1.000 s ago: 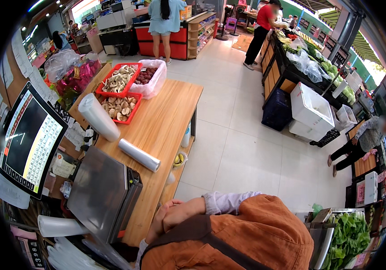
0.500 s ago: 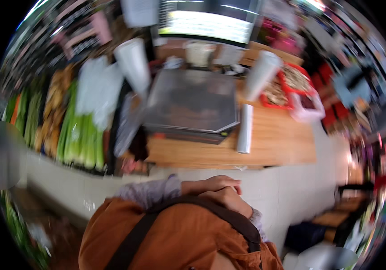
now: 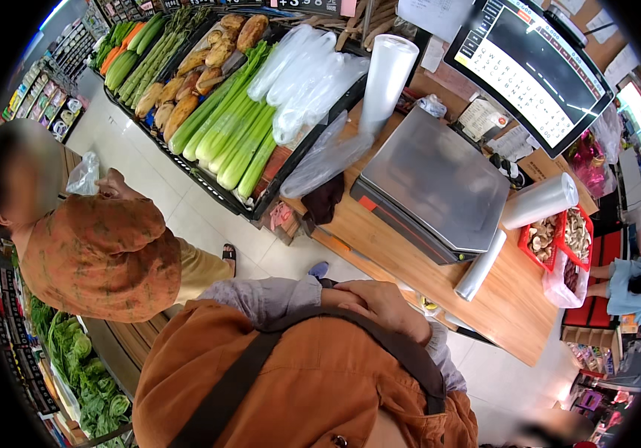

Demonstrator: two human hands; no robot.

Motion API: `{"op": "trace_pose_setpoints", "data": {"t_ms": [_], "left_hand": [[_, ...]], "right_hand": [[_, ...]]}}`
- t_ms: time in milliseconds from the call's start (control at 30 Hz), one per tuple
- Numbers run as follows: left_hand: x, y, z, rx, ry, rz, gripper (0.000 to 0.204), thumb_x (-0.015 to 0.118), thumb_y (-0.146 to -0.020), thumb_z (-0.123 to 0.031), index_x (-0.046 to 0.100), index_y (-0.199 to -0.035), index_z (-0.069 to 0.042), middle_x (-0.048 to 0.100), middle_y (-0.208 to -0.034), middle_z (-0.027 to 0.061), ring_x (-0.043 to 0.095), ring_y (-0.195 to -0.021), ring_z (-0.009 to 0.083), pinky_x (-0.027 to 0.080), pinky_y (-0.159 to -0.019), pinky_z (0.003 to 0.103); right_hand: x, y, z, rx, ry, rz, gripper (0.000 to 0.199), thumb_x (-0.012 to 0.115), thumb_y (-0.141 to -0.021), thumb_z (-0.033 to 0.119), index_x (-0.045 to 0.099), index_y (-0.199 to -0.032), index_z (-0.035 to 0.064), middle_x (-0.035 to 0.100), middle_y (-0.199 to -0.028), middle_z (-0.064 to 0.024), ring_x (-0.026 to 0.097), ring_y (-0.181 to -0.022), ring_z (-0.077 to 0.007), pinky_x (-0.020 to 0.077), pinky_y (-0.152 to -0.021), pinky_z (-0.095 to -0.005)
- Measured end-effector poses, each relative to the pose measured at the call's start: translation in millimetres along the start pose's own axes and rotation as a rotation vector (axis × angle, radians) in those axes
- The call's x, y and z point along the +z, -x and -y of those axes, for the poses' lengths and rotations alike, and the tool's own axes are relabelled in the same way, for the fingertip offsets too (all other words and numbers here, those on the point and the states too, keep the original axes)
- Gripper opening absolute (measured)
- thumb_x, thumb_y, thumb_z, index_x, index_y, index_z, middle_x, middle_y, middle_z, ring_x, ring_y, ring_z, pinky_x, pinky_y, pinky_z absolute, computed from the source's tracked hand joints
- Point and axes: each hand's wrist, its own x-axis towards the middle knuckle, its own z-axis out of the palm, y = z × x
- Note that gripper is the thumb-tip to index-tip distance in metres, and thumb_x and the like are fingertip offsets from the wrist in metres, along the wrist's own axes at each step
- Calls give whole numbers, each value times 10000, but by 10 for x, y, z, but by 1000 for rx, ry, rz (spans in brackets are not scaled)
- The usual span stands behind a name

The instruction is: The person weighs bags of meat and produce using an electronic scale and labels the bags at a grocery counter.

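At my waist, in front of the brown apron (image 3: 283, 388), my two hands are folded together. My right hand (image 3: 389, 302) lies over my left hand (image 3: 343, 297), its fingers curled round it. Most of the left hand's fingers are hidden beneath, and no tool or package shows in either hand. Nearest beyond them is a wooden table (image 3: 511, 306) bearing a scale (image 3: 436, 183) with a flat metal plate. A roll of clear plastic bags (image 3: 480, 265) lies by the scale's front right corner.
Celery (image 3: 227, 149), brown root vegetables (image 3: 182, 112) and white plastic bags (image 3: 309, 75) fill a black crate at left. Upright bag rolls (image 3: 387, 86) and a screen (image 3: 533, 71) stand behind the scale. Red baskets of mushrooms (image 3: 544, 239) sit at right. Another person (image 3: 104, 254) stands left with a bag.
My view has swung left, so the table and scale now appear tilted and farther right. The person with a bag has come into sight. My hands remain folded together.
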Motion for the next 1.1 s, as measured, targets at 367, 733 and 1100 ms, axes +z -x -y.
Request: {"op": "trace_pose_setpoints", "data": {"t_ms": [367, 733, 1100], "left_hand": [[-504, -71, -198, -30, -81, 166, 252, 554, -899, -255, 633, -1001, -38, 636, -966, 99, 577, -910, 128, 428, -787, 264], [-820, -481, -363, -135, -231, 386, 241, 570, -888, -246, 643, -983, -37, 643, -940, 98, 588, -884, 127, 437, -766, 257], [-630, -709, -362, -135, -323, 600, 230, 586, -877, -238, 652, -966, -36, 651, -914, 98, 599, -858, 125, 445, -744, 250]], "right_hand": [[-270, -175, -297, 128, -675, 36, 544, 550, -878, 392, 498, -1239, -13, 519, -1261, -147, 476, -1182, -237, 358, -1004, -350], [337, -185, -284, 273, -699, -548, 463, 485, -911, 383, 554, -1122, -23, 589, -1068, -152, 534, -1037, -233, 407, -900, -329], [658, -39, -205, 117, -1012, -735, 514, 419, -953, 466, 541, -1133, 0, 575, -1042, -65, 522, -986, -149, 405, -883, -276]]}}
